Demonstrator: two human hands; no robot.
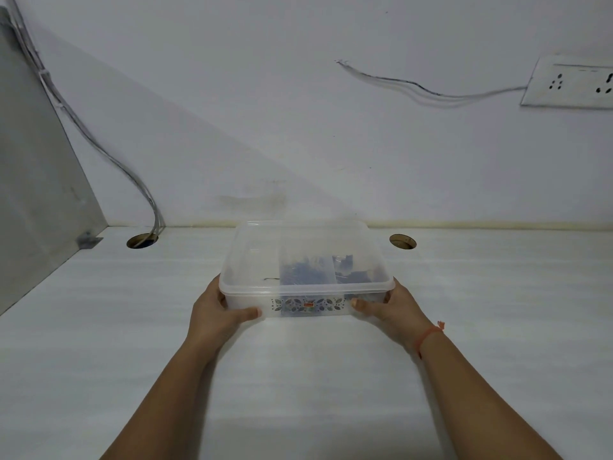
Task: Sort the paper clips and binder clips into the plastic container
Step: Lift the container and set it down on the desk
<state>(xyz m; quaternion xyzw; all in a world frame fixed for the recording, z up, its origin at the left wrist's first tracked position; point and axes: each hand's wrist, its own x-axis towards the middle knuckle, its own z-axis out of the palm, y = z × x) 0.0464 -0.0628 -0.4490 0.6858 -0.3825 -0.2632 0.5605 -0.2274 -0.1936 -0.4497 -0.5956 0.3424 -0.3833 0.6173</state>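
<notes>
A translucent plastic container [258,260] with its lid on stands on the white desk, near the wall. Through the lid I make out a bluish heap of paper clips [305,270] in the middle and dark binder clips [355,273] to the right; details are blurred. My left hand [219,310] grips the container's front left corner, thumb on the front wall. My right hand [388,310] grips the front right corner the same way; a red thread circles that wrist.
Two round cable holes [142,241] [402,241] sit in the desk by the wall, with grey cables [99,144] running into the left one. A grey partition [36,167] stands at the left. A wall socket [570,83] is at the upper right.
</notes>
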